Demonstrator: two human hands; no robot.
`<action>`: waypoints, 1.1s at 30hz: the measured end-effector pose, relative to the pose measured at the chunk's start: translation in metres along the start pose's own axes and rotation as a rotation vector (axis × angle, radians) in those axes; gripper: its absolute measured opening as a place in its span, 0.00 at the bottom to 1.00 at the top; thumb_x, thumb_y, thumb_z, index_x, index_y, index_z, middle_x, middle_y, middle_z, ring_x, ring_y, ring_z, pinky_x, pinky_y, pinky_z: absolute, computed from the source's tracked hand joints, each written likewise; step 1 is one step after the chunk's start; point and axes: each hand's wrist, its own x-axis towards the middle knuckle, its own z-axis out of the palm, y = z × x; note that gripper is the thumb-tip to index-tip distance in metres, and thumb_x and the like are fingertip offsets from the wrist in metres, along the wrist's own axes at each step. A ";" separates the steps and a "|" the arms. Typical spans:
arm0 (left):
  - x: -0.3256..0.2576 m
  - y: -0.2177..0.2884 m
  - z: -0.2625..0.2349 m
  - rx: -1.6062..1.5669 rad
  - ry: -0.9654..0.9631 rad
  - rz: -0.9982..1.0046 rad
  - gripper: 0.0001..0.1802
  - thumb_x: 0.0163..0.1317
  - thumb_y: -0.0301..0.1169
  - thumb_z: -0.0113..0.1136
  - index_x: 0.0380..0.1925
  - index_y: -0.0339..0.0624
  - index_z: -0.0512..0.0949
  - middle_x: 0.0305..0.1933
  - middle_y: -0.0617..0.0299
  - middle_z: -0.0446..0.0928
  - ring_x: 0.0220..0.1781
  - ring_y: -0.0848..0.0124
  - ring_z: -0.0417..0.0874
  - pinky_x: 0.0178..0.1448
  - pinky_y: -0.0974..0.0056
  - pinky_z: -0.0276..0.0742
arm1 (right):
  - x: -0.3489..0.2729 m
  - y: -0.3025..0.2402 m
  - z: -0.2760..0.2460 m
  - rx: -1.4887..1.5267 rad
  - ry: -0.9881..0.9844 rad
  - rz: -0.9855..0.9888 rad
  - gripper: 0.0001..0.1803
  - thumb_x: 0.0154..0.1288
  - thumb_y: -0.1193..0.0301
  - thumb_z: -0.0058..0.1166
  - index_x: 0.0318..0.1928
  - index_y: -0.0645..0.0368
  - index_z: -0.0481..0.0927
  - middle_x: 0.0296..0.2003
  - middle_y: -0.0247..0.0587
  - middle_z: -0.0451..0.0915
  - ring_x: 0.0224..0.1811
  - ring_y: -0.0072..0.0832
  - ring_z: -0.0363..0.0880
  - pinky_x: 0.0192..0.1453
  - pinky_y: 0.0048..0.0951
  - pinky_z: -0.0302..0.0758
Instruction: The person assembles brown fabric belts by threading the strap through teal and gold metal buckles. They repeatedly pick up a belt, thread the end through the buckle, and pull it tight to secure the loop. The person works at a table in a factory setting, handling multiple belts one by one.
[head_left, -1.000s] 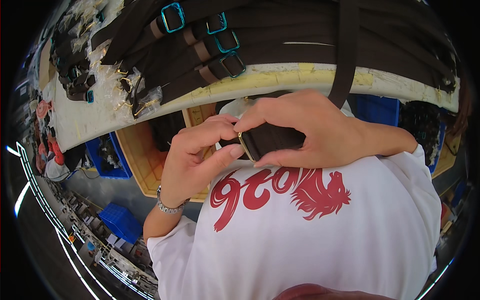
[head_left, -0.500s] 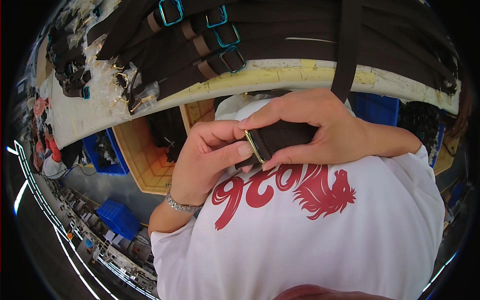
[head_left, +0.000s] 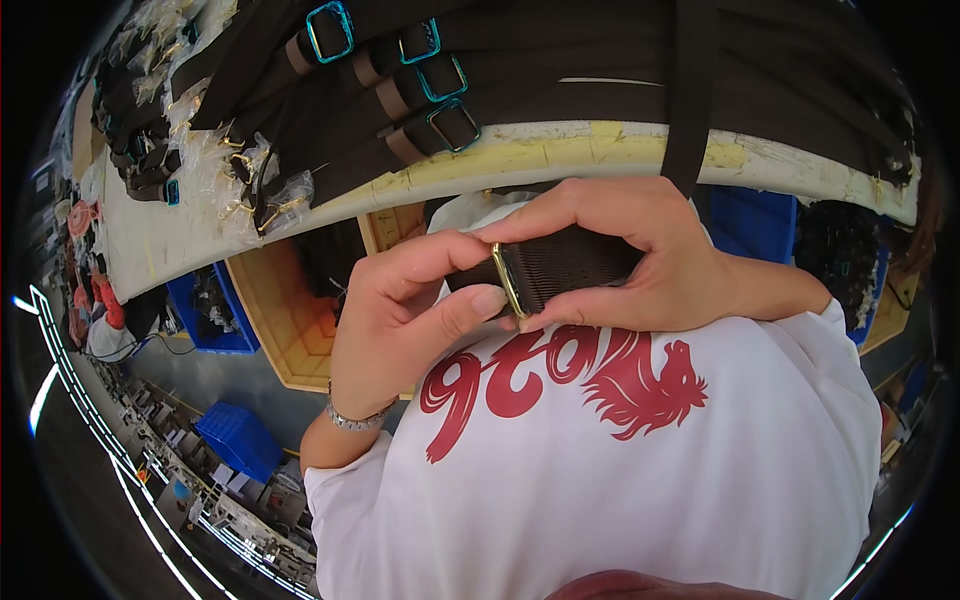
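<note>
In front of my shirt, a dark brown belt (head_left: pixel 570 268) with a ribbed surface runs between both hands. A gold-rimmed buckle frame (head_left: pixel 508 282) stands across it near the middle. My right hand (head_left: pixel 655 255) is curved around the strap, with its fingertips at the top of the frame and its thumb at the bottom. My left hand (head_left: pixel 405 305) pinches the strap piece just left of the frame between thumb and fingers. The far ends of this belt are hidden behind my hands.
Beyond my hands, a pale worktable (head_left: pixel 420 180) carries dark straps (head_left: pixel 570 45) and several belts with blue-wrapped buckles (head_left: pixel 443 77). Clear plastic scraps and gold pieces (head_left: pixel 240 190) lie at its left. Underneath are a wooden bin (head_left: pixel 290 320) and blue crates (head_left: pixel 755 225).
My left hand has shifted a little left, away from the buckle frame, and more dark strap shows between them. The frame has turned slightly more upright. My right hand stays around the strap.
</note>
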 end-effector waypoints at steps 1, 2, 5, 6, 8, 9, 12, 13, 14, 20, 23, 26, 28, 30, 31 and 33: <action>0.003 -0.001 -0.005 0.151 -0.044 0.113 0.09 0.70 0.24 0.72 0.45 0.30 0.86 0.40 0.61 0.87 0.44 0.70 0.85 0.65 0.58 0.81 | 0.001 -0.001 0.002 0.000 0.023 0.010 0.28 0.59 0.76 0.78 0.60 0.60 0.85 0.48 0.43 0.89 0.47 0.38 0.89 0.54 0.33 0.83; 0.009 -0.002 -0.014 0.301 -0.087 0.227 0.09 0.68 0.24 0.73 0.44 0.30 0.87 0.39 0.60 0.88 0.44 0.68 0.85 0.68 0.55 0.80 | 0.002 -0.004 0.004 0.000 0.046 0.020 0.27 0.59 0.76 0.78 0.59 0.60 0.85 0.48 0.43 0.89 0.47 0.39 0.89 0.54 0.33 0.83; 0.013 0.001 -0.023 0.573 -0.137 0.306 0.09 0.62 0.24 0.76 0.40 0.33 0.87 0.37 0.57 0.87 0.42 0.61 0.84 0.73 0.47 0.75 | 0.001 0.000 0.002 -0.095 0.030 -0.004 0.27 0.59 0.76 0.78 0.58 0.59 0.85 0.47 0.43 0.89 0.46 0.40 0.88 0.54 0.34 0.83; 0.012 0.000 -0.024 0.651 -0.123 0.339 0.08 0.62 0.24 0.76 0.40 0.34 0.87 0.36 0.58 0.86 0.42 0.61 0.84 0.72 0.49 0.77 | 0.000 0.003 0.002 -0.142 0.010 -0.021 0.26 0.58 0.76 0.79 0.58 0.59 0.85 0.47 0.43 0.89 0.46 0.41 0.88 0.54 0.34 0.83; 0.009 -0.001 -0.022 0.720 -0.099 0.338 0.08 0.63 0.23 0.75 0.40 0.33 0.87 0.36 0.58 0.87 0.41 0.62 0.85 0.66 0.53 0.80 | 0.000 0.006 0.002 -0.180 -0.005 -0.037 0.26 0.59 0.76 0.79 0.58 0.59 0.84 0.47 0.43 0.89 0.45 0.41 0.88 0.53 0.34 0.83; 0.007 -0.002 -0.019 0.715 -0.088 0.307 0.07 0.64 0.23 0.74 0.41 0.33 0.87 0.36 0.59 0.87 0.41 0.64 0.85 0.63 0.56 0.82 | 0.000 0.007 0.002 -0.199 -0.014 -0.045 0.26 0.59 0.76 0.79 0.58 0.59 0.84 0.46 0.43 0.89 0.45 0.42 0.88 0.53 0.34 0.83; 0.004 0.002 -0.006 0.183 -0.070 -0.074 0.07 0.68 0.23 0.71 0.44 0.31 0.87 0.37 0.60 0.87 0.40 0.70 0.86 0.54 0.64 0.83 | 0.000 0.009 0.001 -0.092 -0.046 -0.011 0.26 0.59 0.75 0.80 0.57 0.59 0.85 0.45 0.43 0.89 0.45 0.40 0.88 0.52 0.34 0.82; 0.005 0.006 -0.003 -0.079 -0.065 -0.240 0.08 0.70 0.23 0.70 0.45 0.30 0.87 0.37 0.61 0.87 0.40 0.72 0.86 0.51 0.67 0.83 | 0.000 0.008 0.001 -0.044 -0.041 -0.008 0.26 0.59 0.75 0.80 0.57 0.59 0.85 0.46 0.42 0.89 0.45 0.39 0.88 0.52 0.34 0.82; 0.008 -0.003 -0.010 -0.213 -0.145 -0.218 0.11 0.72 0.23 0.69 0.50 0.27 0.86 0.41 0.61 0.88 0.41 0.76 0.85 0.50 0.70 0.82 | 0.000 0.007 0.001 0.003 -0.037 -0.004 0.25 0.59 0.75 0.80 0.57 0.60 0.86 0.46 0.42 0.89 0.45 0.38 0.88 0.52 0.33 0.82; 0.014 0.002 -0.028 0.342 -0.148 0.198 0.14 0.67 0.24 0.71 0.51 0.32 0.87 0.43 0.57 0.88 0.45 0.67 0.85 0.54 0.62 0.81 | 0.004 -0.001 0.002 -0.032 -0.033 0.035 0.25 0.58 0.70 0.81 0.55 0.61 0.86 0.46 0.40 0.90 0.45 0.33 0.88 0.53 0.31 0.82; 0.011 0.024 -0.030 0.768 0.040 0.581 0.17 0.61 0.28 0.74 0.48 0.30 0.86 0.47 0.53 0.85 0.55 0.59 0.81 0.64 0.56 0.75 | 0.009 0.001 0.005 0.029 -0.077 0.061 0.26 0.58 0.67 0.82 0.55 0.61 0.86 0.45 0.39 0.90 0.44 0.31 0.88 0.52 0.30 0.82; 0.009 0.040 -0.023 0.901 -0.138 0.668 0.17 0.59 0.33 0.77 0.45 0.35 0.87 0.44 0.55 0.84 0.49 0.61 0.80 0.56 0.56 0.75 | 0.018 -0.009 0.001 0.146 -0.208 0.233 0.27 0.58 0.64 0.82 0.55 0.61 0.86 0.43 0.40 0.89 0.44 0.30 0.87 0.51 0.30 0.81; 0.016 0.051 -0.025 1.019 -0.310 0.692 0.15 0.60 0.35 0.77 0.42 0.37 0.88 0.43 0.55 0.83 0.46 0.62 0.80 0.51 0.57 0.74 | 0.021 -0.013 0.002 0.208 -0.267 0.310 0.28 0.58 0.62 0.82 0.54 0.61 0.86 0.42 0.40 0.89 0.43 0.29 0.87 0.50 0.30 0.81; 0.021 0.059 -0.027 0.916 -0.371 0.677 0.14 0.62 0.36 0.77 0.40 0.37 0.86 0.42 0.54 0.82 0.45 0.62 0.79 0.50 0.57 0.72 | 0.023 -0.013 0.005 0.249 -0.282 0.301 0.27 0.58 0.61 0.82 0.53 0.62 0.87 0.41 0.41 0.88 0.43 0.29 0.86 0.49 0.30 0.81; 0.024 0.061 -0.027 0.861 -0.401 0.660 0.14 0.62 0.36 0.77 0.38 0.37 0.86 0.42 0.54 0.82 0.44 0.62 0.79 0.49 0.58 0.72 | 0.025 -0.015 0.006 0.187 -0.344 0.289 0.27 0.58 0.60 0.82 0.52 0.62 0.87 0.41 0.42 0.88 0.43 0.29 0.86 0.49 0.31 0.81; 0.025 0.065 -0.025 0.498 -0.339 0.618 0.14 0.63 0.31 0.75 0.41 0.33 0.83 0.42 0.52 0.83 0.45 0.63 0.81 0.49 0.60 0.75 | 0.033 -0.020 0.008 0.060 -0.467 0.264 0.26 0.59 0.58 0.82 0.51 0.62 0.87 0.40 0.42 0.88 0.43 0.30 0.86 0.49 0.31 0.81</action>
